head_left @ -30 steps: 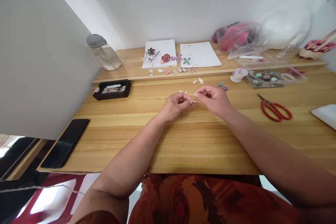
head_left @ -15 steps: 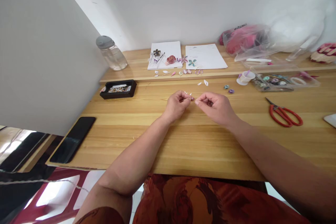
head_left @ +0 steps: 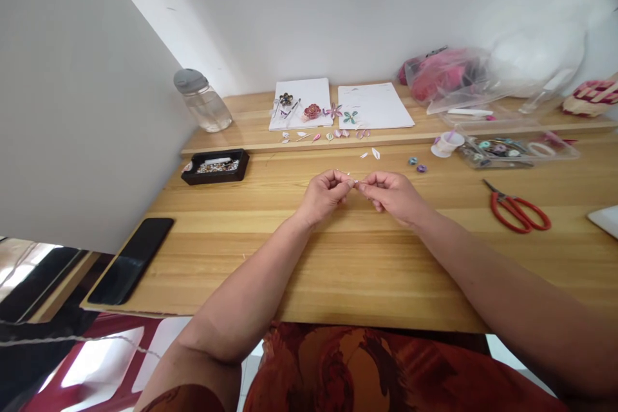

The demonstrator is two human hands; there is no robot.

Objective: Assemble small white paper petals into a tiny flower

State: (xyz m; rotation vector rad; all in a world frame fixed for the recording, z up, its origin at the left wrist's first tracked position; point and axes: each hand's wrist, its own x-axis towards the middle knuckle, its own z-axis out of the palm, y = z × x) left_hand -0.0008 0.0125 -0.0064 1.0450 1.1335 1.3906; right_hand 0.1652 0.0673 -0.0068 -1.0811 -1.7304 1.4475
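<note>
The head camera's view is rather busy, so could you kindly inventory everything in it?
bottle: one, clear/grey, back left
papers: two stacks, white, ledge
flowers: four, dark/red/purple/green, by papers
petals: several, white/pink, ledge and table
bead tray: one, black, left
phone: one, black, front left
scissors: one, red-handled, right
spool: one, white, right
parts box: one, clear, right
beads: two, blue/purple, near spool
bag: one, clear/pink, back right
basket: one, pink/cream, far right
edge object: one, white, far right
table: one, light wood, centre
wall: one, white, back
clothing: red-brown, bottom
left hand, right hand: two, bare, centre, at small white piece
</note>
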